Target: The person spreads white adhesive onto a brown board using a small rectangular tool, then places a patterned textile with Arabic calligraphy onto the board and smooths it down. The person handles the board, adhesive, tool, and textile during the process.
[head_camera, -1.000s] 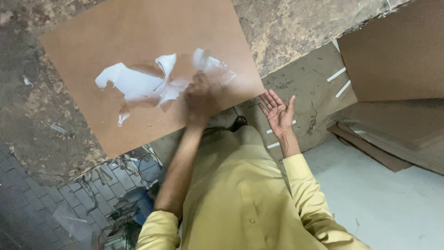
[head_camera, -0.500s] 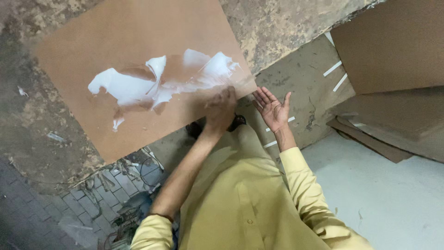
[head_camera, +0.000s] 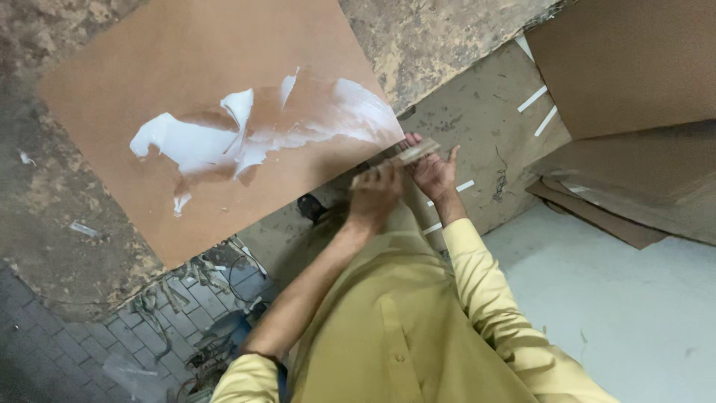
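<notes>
Head view, looking down over the person's yellow-olive long-sleeved shirt (head_camera: 395,336).

Left hand (head_camera: 377,195): arm is reaching forward with the sleeve pushed up above the elbow and the forearm bare. Fingers are curling closed around the near end of a flat, narrow, pale wooden scraper strip (head_camera: 399,159).

Right hand (head_camera: 434,173): arm is bending at the elbow, sleeve down to the wrist. Hand is lying loosely spread with fingers extended, touching the far end of the same strip, not gripping it.

The strip is lying tilted, just beside the lower right edge of a large brown flat rectangular board (head_camera: 179,82), in front of the person's chest. The board is resting on a rough, stained grey concrete slab (head_camera: 447,37) and is carrying a smeared patch of white paste (head_camera: 224,138) across its middle.

Right of the hands: a dirty brown cardboard sheet (head_camera: 485,127) with white tape strips; beyond it, a stack of plain brown boards (head_camera: 634,112). Lower left: grey paved brick floor (head_camera: 97,351).
</notes>
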Action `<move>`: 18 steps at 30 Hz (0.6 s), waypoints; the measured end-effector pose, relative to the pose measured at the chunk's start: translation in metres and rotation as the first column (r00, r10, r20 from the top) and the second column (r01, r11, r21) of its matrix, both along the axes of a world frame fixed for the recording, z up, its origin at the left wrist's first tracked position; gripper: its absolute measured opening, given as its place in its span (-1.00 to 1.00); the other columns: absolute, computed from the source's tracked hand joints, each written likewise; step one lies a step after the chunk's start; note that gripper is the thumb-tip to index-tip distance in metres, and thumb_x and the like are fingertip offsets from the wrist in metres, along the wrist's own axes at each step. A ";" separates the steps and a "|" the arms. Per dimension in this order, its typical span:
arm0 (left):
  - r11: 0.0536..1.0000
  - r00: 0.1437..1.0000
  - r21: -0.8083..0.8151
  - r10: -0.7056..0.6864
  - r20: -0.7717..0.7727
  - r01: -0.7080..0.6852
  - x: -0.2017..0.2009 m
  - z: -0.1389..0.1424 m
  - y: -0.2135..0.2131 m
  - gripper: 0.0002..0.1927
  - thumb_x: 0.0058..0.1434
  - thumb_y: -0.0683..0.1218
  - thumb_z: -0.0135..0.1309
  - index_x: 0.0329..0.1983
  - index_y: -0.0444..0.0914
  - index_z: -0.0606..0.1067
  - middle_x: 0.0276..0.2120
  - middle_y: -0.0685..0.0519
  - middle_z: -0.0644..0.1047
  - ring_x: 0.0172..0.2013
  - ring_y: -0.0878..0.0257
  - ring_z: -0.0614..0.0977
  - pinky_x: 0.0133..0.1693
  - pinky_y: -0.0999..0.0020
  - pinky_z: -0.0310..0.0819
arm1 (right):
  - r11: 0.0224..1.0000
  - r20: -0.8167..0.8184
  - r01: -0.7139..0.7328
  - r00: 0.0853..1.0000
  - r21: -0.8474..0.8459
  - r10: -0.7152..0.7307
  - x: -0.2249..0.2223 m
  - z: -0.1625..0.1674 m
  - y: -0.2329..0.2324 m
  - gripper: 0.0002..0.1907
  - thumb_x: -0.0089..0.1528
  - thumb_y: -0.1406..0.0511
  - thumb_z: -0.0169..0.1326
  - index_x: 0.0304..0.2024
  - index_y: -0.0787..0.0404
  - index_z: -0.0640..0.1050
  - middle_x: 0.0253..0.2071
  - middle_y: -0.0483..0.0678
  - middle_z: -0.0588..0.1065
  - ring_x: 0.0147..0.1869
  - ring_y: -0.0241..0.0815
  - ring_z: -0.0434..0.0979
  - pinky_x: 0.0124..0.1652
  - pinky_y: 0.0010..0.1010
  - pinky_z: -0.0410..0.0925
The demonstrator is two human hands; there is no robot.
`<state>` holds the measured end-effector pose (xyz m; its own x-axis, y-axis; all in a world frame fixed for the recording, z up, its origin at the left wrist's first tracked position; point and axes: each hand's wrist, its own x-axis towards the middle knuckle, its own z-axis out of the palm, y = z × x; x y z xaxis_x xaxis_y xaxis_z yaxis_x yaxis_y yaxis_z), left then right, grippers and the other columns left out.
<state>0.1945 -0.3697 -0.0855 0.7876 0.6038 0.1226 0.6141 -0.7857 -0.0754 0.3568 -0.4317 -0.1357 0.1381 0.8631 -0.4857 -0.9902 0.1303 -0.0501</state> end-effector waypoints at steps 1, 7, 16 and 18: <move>0.998 0.998 0.017 0.054 0.014 -0.054 -0.013 0.002 0.030 -0.74 0.37 -0.16 0.01 0.11 -0.24 0.49 -0.33 -0.03 0.55 -0.34 0.11 0.61 -0.36 0.20 0.55 | 1.000 0.037 -0.022 0.999 0.007 0.022 0.002 0.001 0.001 0.26 0.16 -0.47 -0.60 0.47 0.35 0.25 0.52 0.16 0.24 0.62 0.10 0.12 0.52 -0.02 -0.16; 0.969 0.968 -0.055 0.245 0.049 -0.243 -0.055 0.011 0.177 -0.77 0.39 -0.24 -0.02 0.09 -0.32 0.44 -0.38 -0.10 0.57 -0.47 0.07 0.61 -0.53 0.13 0.50 | 0.986 0.256 -0.158 0.956 0.049 0.140 0.006 0.010 -0.011 0.26 0.18 -0.48 -0.60 0.52 0.34 0.17 0.54 0.18 0.21 0.66 0.10 0.09 0.56 -0.01 -0.15; 0.988 0.979 0.097 -0.136 0.151 0.123 -0.047 0.008 0.035 -0.82 0.33 -0.16 0.01 -0.03 -0.22 0.49 -0.33 0.03 0.52 -0.33 0.18 0.61 -0.30 0.24 0.54 | 0.995 0.186 -0.088 0.978 -0.037 0.093 0.025 0.002 -0.007 0.34 0.12 -0.49 -0.67 0.49 0.44 0.15 0.51 0.29 0.21 0.62 0.18 0.13 0.54 -0.02 -0.04; 0.986 0.998 0.155 0.060 0.010 -0.061 -0.073 0.010 0.098 -0.76 0.38 -0.18 0.00 0.07 -0.25 0.54 -0.44 0.03 0.51 -0.51 0.18 0.58 -0.51 0.23 0.47 | 0.989 0.286 -0.139 0.947 -0.042 0.145 0.031 0.002 -0.016 0.33 0.14 -0.49 -0.66 0.51 0.44 0.15 0.53 0.27 0.21 0.65 0.14 0.12 0.57 -0.09 -0.07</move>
